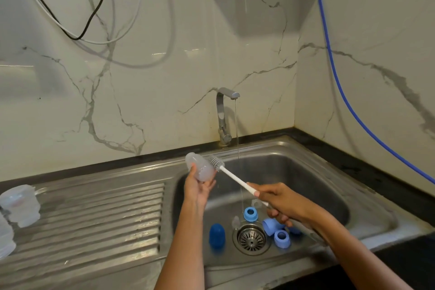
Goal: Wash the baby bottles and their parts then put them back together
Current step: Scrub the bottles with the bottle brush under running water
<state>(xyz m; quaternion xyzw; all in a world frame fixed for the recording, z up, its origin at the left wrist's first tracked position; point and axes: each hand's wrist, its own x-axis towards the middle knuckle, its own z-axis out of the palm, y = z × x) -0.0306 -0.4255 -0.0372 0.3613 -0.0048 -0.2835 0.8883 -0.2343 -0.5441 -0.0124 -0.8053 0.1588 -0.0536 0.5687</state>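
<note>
Two clear bottles (20, 202) stood far left on the drainboard (98, 214). Over the sink's (306, 165) left rim, the left hand (197, 186) gripped a bottle (200, 167); the right hand (282, 202) clutched the brush (217, 165) at its mouth. Blue parts (250, 214) ringed the drain (251, 239).

The sink (306, 165) floor lies open toward its back wall, while the front is crowded round the drain (251, 239) by a dark blue cap (217, 235) and light blue rings (250, 214). A thin water stream (237, 139) drops from the tap (223, 115). Clear bottles (21, 205) block the ribbed drainboard's (106, 219) left edge
</note>
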